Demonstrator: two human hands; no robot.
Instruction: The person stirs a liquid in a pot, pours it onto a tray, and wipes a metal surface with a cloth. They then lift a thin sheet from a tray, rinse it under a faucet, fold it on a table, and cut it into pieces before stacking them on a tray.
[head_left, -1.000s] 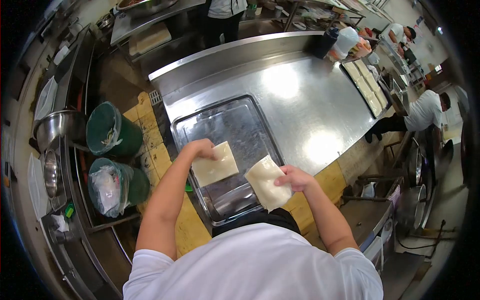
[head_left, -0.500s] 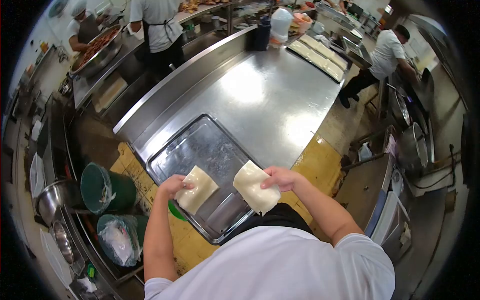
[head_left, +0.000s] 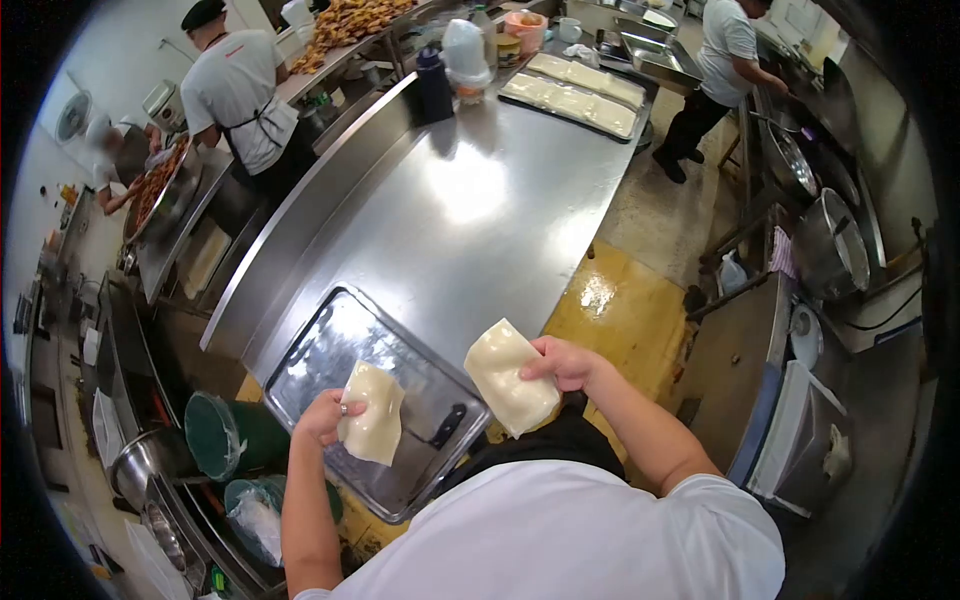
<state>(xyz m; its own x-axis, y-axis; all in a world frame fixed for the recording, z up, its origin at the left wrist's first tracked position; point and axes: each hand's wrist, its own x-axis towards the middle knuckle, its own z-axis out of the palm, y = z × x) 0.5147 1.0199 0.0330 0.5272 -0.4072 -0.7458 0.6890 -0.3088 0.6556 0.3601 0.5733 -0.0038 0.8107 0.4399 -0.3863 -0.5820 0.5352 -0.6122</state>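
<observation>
My left hand (head_left: 322, 415) is closed on the edge of a pale, glossy, floppy dough sheet (head_left: 372, 415), which hangs over the left part of a metal baking tray (head_left: 345, 335). A second dough sheet (head_left: 510, 380), roughly rectangular, is pinched at its right edge by my right hand (head_left: 562, 362), thumb on top. That sheet is held up beside the tray's right corner, in front of my body. The two sheets are apart from each other. The tray has a shiny, wet-looking surface and lies at the near end of a steel table (head_left: 470, 260).
Filled trays of pale dough (head_left: 575, 105) stand at the table's far end, near a dark bottle (head_left: 433, 85) and a plastic container (head_left: 466, 60). Green bins (head_left: 225, 435) are at my left. Co-workers stand at the left counter (head_left: 245, 105) and right stove (head_left: 725, 70).
My view has shifted, bringing more of the far table end into sight. My left hand has moved left and down with its dough sheet, widening the gap between the sheets. Both grips persist.
</observation>
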